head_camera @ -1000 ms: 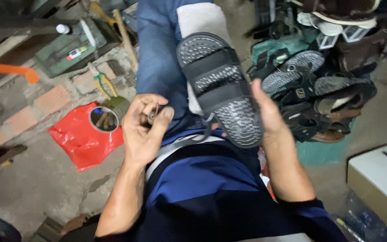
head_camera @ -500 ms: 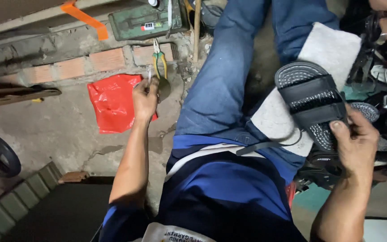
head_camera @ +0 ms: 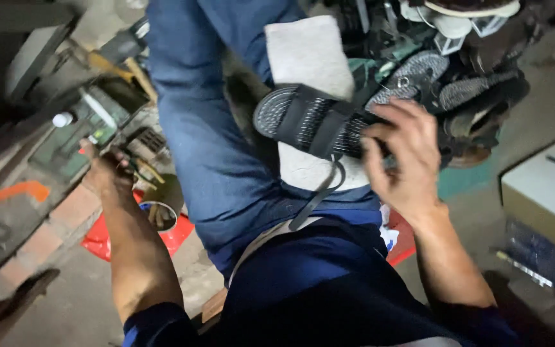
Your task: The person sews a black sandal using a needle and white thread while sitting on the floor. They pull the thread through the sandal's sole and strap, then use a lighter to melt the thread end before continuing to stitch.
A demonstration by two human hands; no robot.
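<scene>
Nearest the camera: dark blue shirt (head_camera: 329,289) filling the lower middle, lower edge cut off by the frame; both forearms rising out of it. Whole view smeared by motion, fine detail poor. Right hand (head_camera: 401,157) raised over the right thigh, fingers (head_camera: 380,132) spread and curled onto the heel end of a black sandal (head_camera: 319,122), sole side up, grey ribbed tread showing; thumb side hidden behind the palm, so grip judged as a loose hold from above rather than a full clasp. Sandal resting on a pale grey cloth pad (head_camera: 309,54) laid along the blue jeans (head_camera: 207,128); a loose black strap (head_camera: 319,196) hanging from the sandal down toward the lap. Left hand (head_camera: 107,170) stretched out well to the left, apart from the sandal, fingers closed about something small and dark; object too blurred to identify, yellowish handles just beside the hand, contact with them not determinable. Just below that hand, a round tin (head_camera: 162,205) standing on a red plastic sheet (head_camera: 107,241) on the floor; contents indistinct. Further left, brick paving (head_camera: 65,212), an orange strip (head_camera: 8,196), and a green box (head_camera: 91,128) with a white cap near it, all heavily blurred. Far right, a white carton (head_camera: 547,189), partly cut off, with a dark wrapped bundle below it. Farthest, upper right, a heap of dark sandals and shoes (head_camera: 470,83), individual pieces overlapping and not separable.
</scene>
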